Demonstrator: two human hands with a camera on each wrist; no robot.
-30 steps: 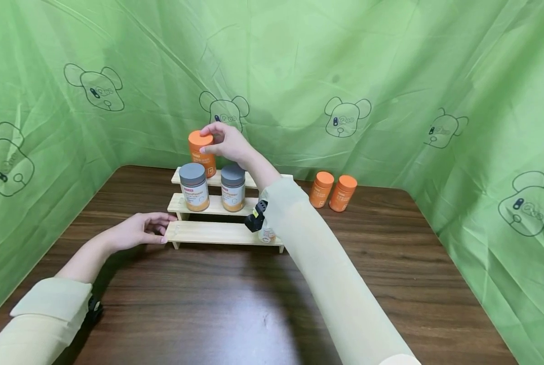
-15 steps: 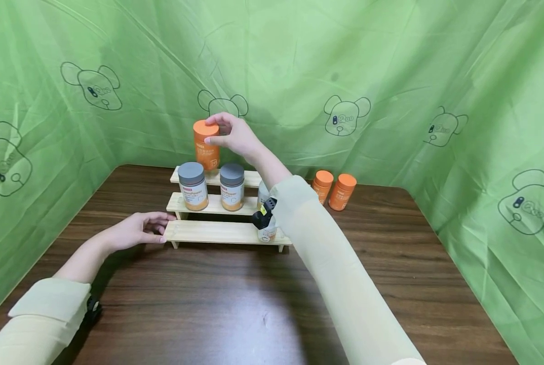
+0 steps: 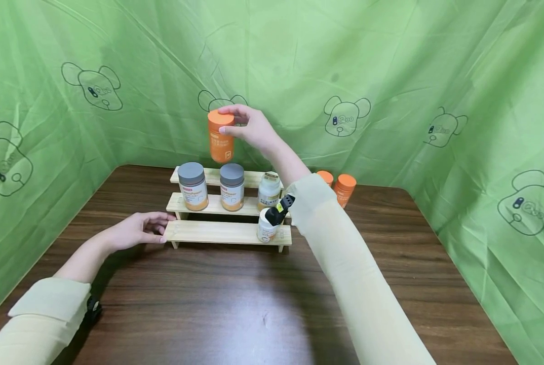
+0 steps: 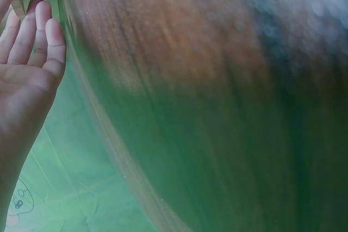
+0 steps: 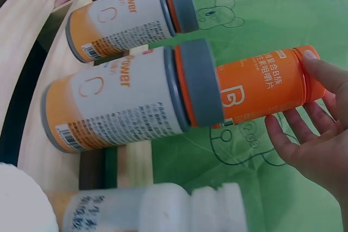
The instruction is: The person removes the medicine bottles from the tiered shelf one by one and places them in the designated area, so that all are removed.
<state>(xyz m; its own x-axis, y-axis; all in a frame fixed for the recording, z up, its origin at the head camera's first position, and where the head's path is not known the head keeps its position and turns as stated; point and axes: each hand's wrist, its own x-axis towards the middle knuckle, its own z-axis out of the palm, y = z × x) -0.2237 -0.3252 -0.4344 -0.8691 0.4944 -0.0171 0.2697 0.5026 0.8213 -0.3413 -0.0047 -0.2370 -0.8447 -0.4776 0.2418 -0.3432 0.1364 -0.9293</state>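
Note:
My right hand (image 3: pixel 256 131) holds an orange bottle (image 3: pixel 221 144) by its cap, thumb in front and fingers behind. The bottle is upright, above the top step of a three-step wooden rack (image 3: pixel 208 232). In the right wrist view, grey-lidded supplement jars partly hide its base. Down at the rack's left end, my left hand (image 3: pixel 137 232) has its thumb and fingers about the corner of the lowest step. The left wrist view shows the wood between thumb and fingers, the other fingers fairly straight.
Two grey-lidded jars (image 3: pixel 232 190) and a pale bottle (image 3: pixel 269 191) stand on the middle step. A small white bottle (image 3: pixel 266 227) is on the lowest step. Two more orange bottles (image 3: pixel 345 188) stand right of the rack, partly behind my sleeve. Green cloth (image 3: pixel 290 61) hangs around the table.
My right hand has lifted the orange bottle off the top step and carried it up and to the right. The left hand has stayed at the rack's end.

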